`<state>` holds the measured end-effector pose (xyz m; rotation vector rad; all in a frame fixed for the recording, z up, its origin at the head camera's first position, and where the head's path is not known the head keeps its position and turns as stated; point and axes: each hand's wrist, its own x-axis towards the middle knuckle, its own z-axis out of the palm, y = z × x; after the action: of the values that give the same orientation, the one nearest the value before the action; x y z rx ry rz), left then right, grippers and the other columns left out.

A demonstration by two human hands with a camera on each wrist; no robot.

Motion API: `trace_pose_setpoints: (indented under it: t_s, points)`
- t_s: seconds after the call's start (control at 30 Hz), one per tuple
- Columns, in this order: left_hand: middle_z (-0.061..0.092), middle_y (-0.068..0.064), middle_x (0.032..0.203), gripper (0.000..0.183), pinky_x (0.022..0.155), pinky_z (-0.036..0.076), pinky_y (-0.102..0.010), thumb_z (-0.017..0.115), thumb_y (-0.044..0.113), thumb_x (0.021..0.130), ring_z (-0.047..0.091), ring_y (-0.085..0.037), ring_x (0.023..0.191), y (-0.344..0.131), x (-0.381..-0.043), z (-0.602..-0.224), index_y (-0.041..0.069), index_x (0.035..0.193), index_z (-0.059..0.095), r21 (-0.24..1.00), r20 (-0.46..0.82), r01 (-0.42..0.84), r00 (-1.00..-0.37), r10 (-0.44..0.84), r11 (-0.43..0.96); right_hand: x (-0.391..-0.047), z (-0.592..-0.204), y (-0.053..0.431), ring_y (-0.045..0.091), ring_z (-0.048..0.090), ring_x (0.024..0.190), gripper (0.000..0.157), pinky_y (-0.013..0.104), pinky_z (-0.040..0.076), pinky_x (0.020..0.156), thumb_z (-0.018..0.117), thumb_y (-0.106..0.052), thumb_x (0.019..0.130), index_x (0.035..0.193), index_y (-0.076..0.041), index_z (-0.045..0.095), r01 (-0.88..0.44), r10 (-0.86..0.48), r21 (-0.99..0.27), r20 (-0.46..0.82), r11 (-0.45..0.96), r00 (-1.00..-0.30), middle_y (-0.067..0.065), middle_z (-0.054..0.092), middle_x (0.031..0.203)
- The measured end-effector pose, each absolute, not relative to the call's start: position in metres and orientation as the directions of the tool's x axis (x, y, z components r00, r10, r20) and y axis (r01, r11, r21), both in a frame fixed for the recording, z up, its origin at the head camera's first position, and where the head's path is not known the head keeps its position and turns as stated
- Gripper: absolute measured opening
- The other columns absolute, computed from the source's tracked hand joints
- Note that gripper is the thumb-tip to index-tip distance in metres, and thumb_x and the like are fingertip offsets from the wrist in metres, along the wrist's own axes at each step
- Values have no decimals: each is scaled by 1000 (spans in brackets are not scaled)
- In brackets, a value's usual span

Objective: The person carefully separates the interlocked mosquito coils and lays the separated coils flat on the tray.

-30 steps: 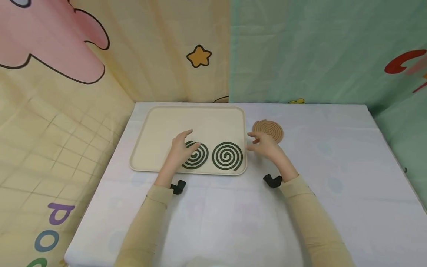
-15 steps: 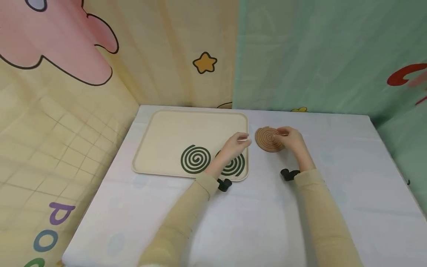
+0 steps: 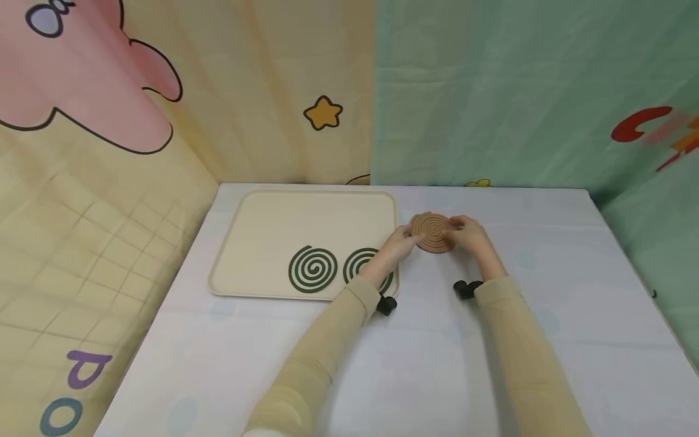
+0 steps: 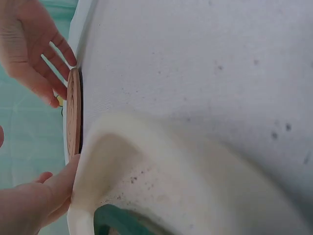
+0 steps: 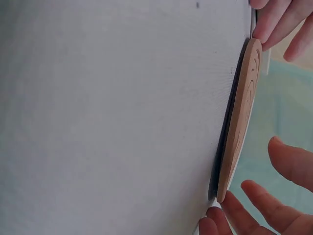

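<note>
A brown spiral mosquito coil lies flat on the white table, right of the tray, between the two hands. My left hand reaches over the tray's corner, its fingertips at the coil's left edge. At the coil's right edge are the fingertips of my right hand; the right wrist view shows its thumb raised apart from the coil. A dark strip runs beneath the coil in that view. Two green mosquito coils rest on the cream tray: one in full view, the other partly hidden by the left hand.
The cream tray with a raised rim fills the back left of the table. A cartoon-printed curtain hangs behind and to the left, with a green curtain at the right. Black wrist cameras sit at both cuffs.
My left hand has moved right, from over the left green coil to the brown coil's left edge. My right hand has gone to the brown coil's right edge. The head view has shifted slightly.
</note>
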<state>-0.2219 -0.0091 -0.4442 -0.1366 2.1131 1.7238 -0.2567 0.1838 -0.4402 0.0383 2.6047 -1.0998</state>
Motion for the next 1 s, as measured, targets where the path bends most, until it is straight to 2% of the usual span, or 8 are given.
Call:
trace_pose_setpoints:
  t_s: [0.13,0.27,0.33,0.43,0.57,0.7,0.83,1.0]
  points:
    - [33,-13,159,63,120,27,-44,54,28,101,30,-29,147,-9,-222,-446,5,154,28,920,-373,-333,-906,200,206,-255,-444,183,45,34,140,66,55,31,115,58,-26,98,148,7,32,188,-72,-715,-317,674,-946,30,37,150]
    - [33,-14,159,63,121,26,-44,56,20,99,29,-29,148,-9,-220,-445,5,154,29,941,-325,-296,-927,190,164,-252,-445,185,42,45,132,64,52,37,113,56,-25,98,149,6,34,260,-9,-750,-334,608,-942,29,42,148]
    - [33,-14,159,63,120,29,-44,56,18,98,34,-30,145,-10,-220,-444,6,154,29,950,-297,-272,-940,169,154,-250,-445,185,35,53,126,60,48,41,110,56,-25,98,147,6,39,281,11,-775,-334,566,-943,28,45,146]
    - [32,-13,159,63,113,39,-43,58,17,98,44,-29,137,-12,-219,-443,9,153,31,950,-291,-273,-950,116,149,-247,-445,182,15,64,103,53,34,50,101,55,-25,99,142,5,47,306,37,-820,-330,484,-943,26,51,141]
    - [32,-13,158,63,99,52,-39,61,14,97,54,-28,124,-15,-217,-443,9,153,32,954,-289,-280,-955,72,107,-241,-442,176,-5,59,75,48,17,54,80,58,-26,99,136,6,52,331,70,-875,-328,353,-942,14,59,123]
    - [35,-12,154,65,97,51,-39,65,14,95,53,-28,121,-20,-213,-443,8,151,33,970,-217,-214,-976,8,115,-233,-435,166,-5,57,77,40,14,54,73,62,-27,97,126,0,55,338,65,-919,-332,203,-941,-1,55,106]
    - [43,-10,145,68,107,43,-39,72,14,90,46,-26,130,-25,-209,-441,10,149,37,984,-97,-111,-990,-102,142,-223,-427,153,-1,60,81,25,14,55,72,65,-22,96,113,-8,53,317,7,-947,-317,46,-948,-3,55,101]
    - [44,-8,141,81,103,49,-38,76,16,87,51,-25,127,-32,-200,-432,19,153,30,997,-55,-62,-983,-174,36,-208,-419,134,1,65,80,24,17,56,71,65,-12,95,113,-8,51,257,-62,-958,-251,-124,-966,-8,65,90]
